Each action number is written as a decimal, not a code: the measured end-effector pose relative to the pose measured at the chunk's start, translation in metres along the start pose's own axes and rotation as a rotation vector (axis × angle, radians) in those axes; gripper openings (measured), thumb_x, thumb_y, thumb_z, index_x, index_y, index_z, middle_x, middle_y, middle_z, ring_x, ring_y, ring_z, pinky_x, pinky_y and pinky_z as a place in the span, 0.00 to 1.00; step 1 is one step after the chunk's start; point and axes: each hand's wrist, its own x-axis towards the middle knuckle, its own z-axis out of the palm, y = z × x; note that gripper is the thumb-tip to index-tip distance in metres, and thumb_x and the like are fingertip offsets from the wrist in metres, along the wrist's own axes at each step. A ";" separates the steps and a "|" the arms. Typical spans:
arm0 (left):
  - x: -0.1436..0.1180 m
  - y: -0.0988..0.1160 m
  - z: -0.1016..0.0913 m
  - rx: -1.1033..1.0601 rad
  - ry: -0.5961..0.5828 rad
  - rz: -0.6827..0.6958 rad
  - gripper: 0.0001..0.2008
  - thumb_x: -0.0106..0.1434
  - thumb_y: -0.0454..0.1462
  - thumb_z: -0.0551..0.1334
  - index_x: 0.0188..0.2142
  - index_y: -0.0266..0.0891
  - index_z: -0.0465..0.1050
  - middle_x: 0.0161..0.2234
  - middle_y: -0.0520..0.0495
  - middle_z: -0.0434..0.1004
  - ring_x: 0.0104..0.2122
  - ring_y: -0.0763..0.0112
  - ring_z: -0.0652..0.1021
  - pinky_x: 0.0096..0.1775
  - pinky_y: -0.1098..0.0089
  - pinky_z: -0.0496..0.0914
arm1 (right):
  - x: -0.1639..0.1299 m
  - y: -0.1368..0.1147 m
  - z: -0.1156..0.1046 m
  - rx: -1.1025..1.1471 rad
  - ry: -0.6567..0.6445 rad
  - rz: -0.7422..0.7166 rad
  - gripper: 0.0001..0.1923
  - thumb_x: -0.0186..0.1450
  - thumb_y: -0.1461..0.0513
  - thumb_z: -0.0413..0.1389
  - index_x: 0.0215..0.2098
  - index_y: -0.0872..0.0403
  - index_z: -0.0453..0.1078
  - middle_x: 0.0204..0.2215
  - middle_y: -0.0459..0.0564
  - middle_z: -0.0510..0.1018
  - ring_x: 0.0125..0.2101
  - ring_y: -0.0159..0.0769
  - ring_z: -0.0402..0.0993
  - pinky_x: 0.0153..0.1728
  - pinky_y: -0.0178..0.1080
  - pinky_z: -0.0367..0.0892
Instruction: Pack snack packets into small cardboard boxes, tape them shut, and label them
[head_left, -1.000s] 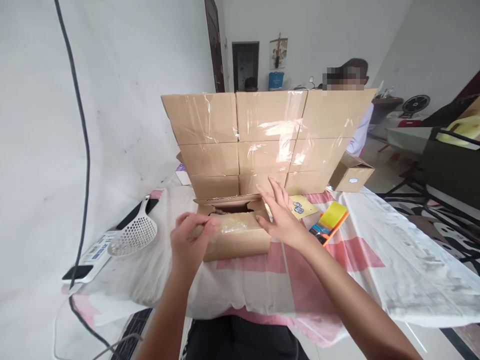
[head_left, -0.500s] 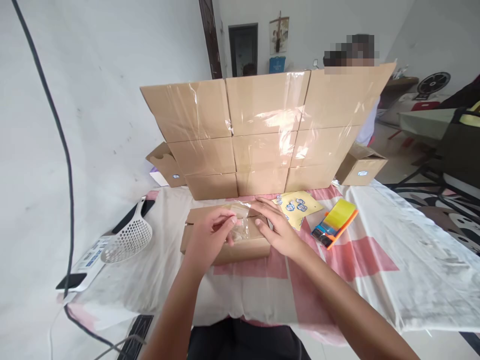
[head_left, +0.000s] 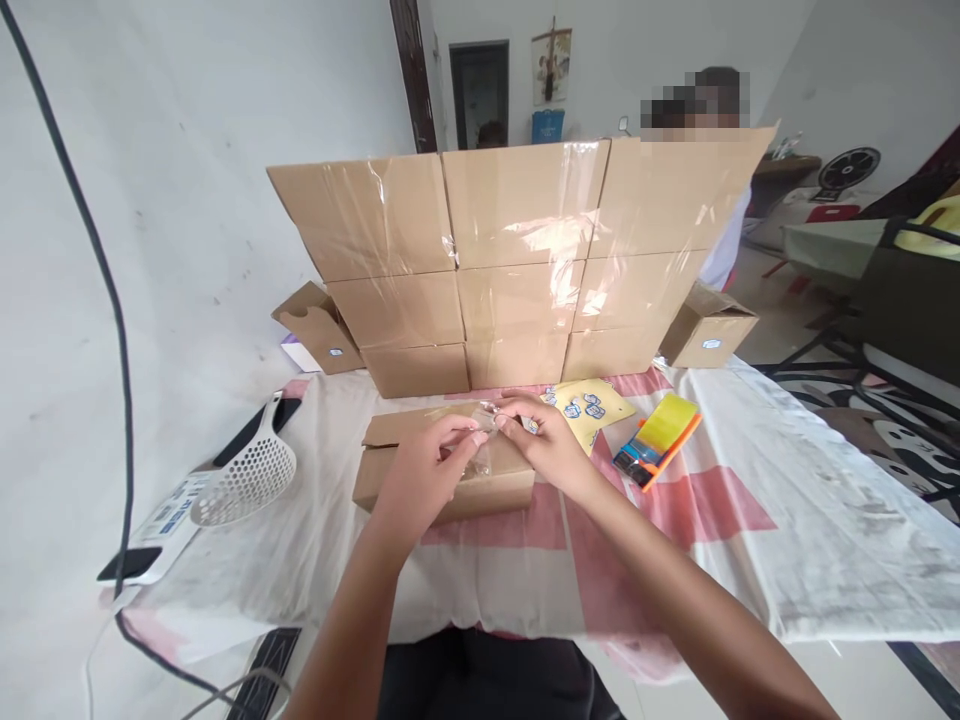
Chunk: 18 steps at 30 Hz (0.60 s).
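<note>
A small brown cardboard box [head_left: 390, 480] lies on the cloth-covered table [head_left: 750, 540], its top flaps folded down. Over the box, my left hand [head_left: 424, 475] and my right hand [head_left: 544, 445] meet fingertip to fingertip. Between them they pinch a piece of clear tape [head_left: 484, 425] stretched above the box top. To the right of the box lie a yellow sticker sheet [head_left: 589, 410] and an orange and yellow tape dispenser [head_left: 656, 440].
A wall of stacked, taped cardboard boxes [head_left: 517, 260] stands at the back of the table, with a person behind it. A loose box [head_left: 709, 330] sits at its right, a folded one [head_left: 319, 325] at its left. A white slotted scoop [head_left: 247, 470] and a scale [head_left: 161, 525] lie left.
The box's flaps were open and are now folded shut. My right hand came off the flap and joined my left hand on the clear tape above the box.
</note>
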 end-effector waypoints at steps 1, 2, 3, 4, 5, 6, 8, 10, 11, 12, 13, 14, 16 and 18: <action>-0.001 0.004 -0.002 0.009 -0.010 -0.021 0.14 0.66 0.50 0.61 0.44 0.47 0.77 0.34 0.53 0.82 0.18 0.76 0.68 0.17 0.74 0.63 | 0.003 -0.005 -0.001 -0.048 -0.023 0.010 0.11 0.70 0.59 0.55 0.31 0.51 0.75 0.37 0.50 0.82 0.45 0.42 0.76 0.48 0.45 0.67; -0.002 0.008 -0.004 0.020 -0.012 -0.038 0.15 0.66 0.50 0.61 0.45 0.47 0.78 0.33 0.53 0.82 0.18 0.75 0.69 0.17 0.74 0.63 | 0.006 -0.010 -0.002 -0.101 -0.046 0.019 0.12 0.70 0.59 0.54 0.30 0.52 0.73 0.34 0.49 0.81 0.41 0.41 0.76 0.46 0.43 0.65; -0.003 0.012 -0.005 0.038 0.002 -0.051 0.16 0.66 0.51 0.60 0.45 0.48 0.78 0.33 0.53 0.82 0.18 0.74 0.69 0.18 0.74 0.63 | 0.009 -0.015 -0.001 -0.152 -0.070 0.028 0.13 0.71 0.60 0.52 0.29 0.52 0.72 0.32 0.47 0.80 0.39 0.39 0.75 0.44 0.42 0.64; -0.006 0.016 -0.006 0.072 0.032 -0.056 0.17 0.66 0.51 0.59 0.45 0.47 0.79 0.33 0.52 0.83 0.18 0.73 0.71 0.19 0.73 0.64 | 0.011 -0.020 0.000 -0.199 -0.091 0.036 0.13 0.71 0.60 0.51 0.29 0.52 0.70 0.31 0.47 0.78 0.37 0.38 0.73 0.43 0.41 0.62; -0.009 0.020 -0.006 0.121 0.082 -0.053 0.17 0.66 0.52 0.58 0.45 0.47 0.79 0.34 0.51 0.83 0.19 0.72 0.73 0.21 0.71 0.66 | 0.013 -0.025 0.002 -0.236 -0.109 0.042 0.13 0.71 0.61 0.50 0.28 0.52 0.68 0.30 0.46 0.77 0.36 0.38 0.72 0.42 0.41 0.61; -0.012 0.022 -0.005 0.177 0.142 -0.044 0.18 0.67 0.52 0.58 0.43 0.46 0.80 0.35 0.50 0.84 0.21 0.69 0.76 0.24 0.70 0.69 | 0.015 -0.028 0.005 -0.260 -0.124 0.045 0.13 0.71 0.61 0.50 0.28 0.52 0.67 0.30 0.46 0.75 0.36 0.38 0.71 0.41 0.40 0.60; -0.020 0.023 -0.007 0.280 0.281 -0.016 0.18 0.67 0.51 0.57 0.42 0.45 0.80 0.36 0.48 0.85 0.25 0.64 0.80 0.30 0.66 0.72 | 0.016 -0.032 0.013 -0.270 -0.149 0.051 0.13 0.70 0.61 0.49 0.27 0.52 0.65 0.30 0.46 0.72 0.36 0.37 0.69 0.40 0.39 0.58; -0.028 0.019 -0.014 0.336 0.482 -0.014 0.19 0.67 0.52 0.58 0.48 0.46 0.78 0.34 0.48 0.85 0.28 0.60 0.82 0.34 0.63 0.73 | 0.016 -0.029 0.019 -0.247 -0.131 0.080 0.13 0.70 0.59 0.48 0.27 0.51 0.63 0.27 0.44 0.70 0.33 0.36 0.67 0.38 0.38 0.57; -0.031 0.014 -0.020 0.352 0.601 -0.019 0.21 0.66 0.52 0.59 0.52 0.46 0.76 0.33 0.48 0.85 0.28 0.59 0.82 0.35 0.62 0.74 | 0.016 -0.026 0.021 -0.216 -0.108 0.106 0.13 0.70 0.59 0.48 0.27 0.51 0.62 0.26 0.43 0.68 0.32 0.36 0.66 0.37 0.38 0.57; -0.033 0.008 -0.025 0.373 0.713 -0.012 0.22 0.67 0.51 0.59 0.55 0.46 0.74 0.34 0.48 0.86 0.29 0.58 0.82 0.37 0.60 0.75 | 0.016 -0.022 0.022 -0.167 -0.079 0.137 0.13 0.69 0.58 0.48 0.27 0.51 0.61 0.25 0.43 0.67 0.30 0.36 0.65 0.36 0.38 0.57; -0.033 0.002 -0.031 0.407 0.800 0.022 0.22 0.68 0.50 0.59 0.56 0.46 0.73 0.37 0.47 0.86 0.31 0.58 0.83 0.40 0.59 0.75 | 0.017 -0.019 0.021 -0.099 -0.058 0.168 0.13 0.68 0.57 0.49 0.26 0.50 0.61 0.24 0.42 0.66 0.29 0.35 0.64 0.35 0.38 0.57; -0.032 -0.006 -0.035 0.455 0.827 0.090 0.21 0.69 0.49 0.58 0.57 0.45 0.73 0.42 0.46 0.86 0.36 0.57 0.84 0.45 0.56 0.75 | 0.017 -0.016 0.020 -0.017 -0.049 0.200 0.13 0.67 0.56 0.50 0.26 0.50 0.60 0.24 0.42 0.66 0.29 0.35 0.64 0.36 0.38 0.58; -0.026 -0.022 -0.038 0.567 0.684 0.283 0.19 0.71 0.45 0.55 0.56 0.45 0.74 0.53 0.45 0.82 0.51 0.55 0.81 0.57 0.52 0.70 | 0.020 -0.014 0.014 0.156 -0.049 0.250 0.14 0.64 0.53 0.52 0.25 0.51 0.61 0.25 0.43 0.68 0.31 0.35 0.66 0.38 0.38 0.60; -0.018 -0.037 -0.032 0.637 0.445 0.410 0.18 0.73 0.42 0.52 0.56 0.46 0.75 0.58 0.47 0.78 0.60 0.56 0.75 0.64 0.49 0.62 | 0.021 -0.021 0.004 0.254 -0.033 0.279 0.14 0.62 0.51 0.55 0.25 0.51 0.64 0.27 0.44 0.71 0.33 0.36 0.68 0.41 0.39 0.61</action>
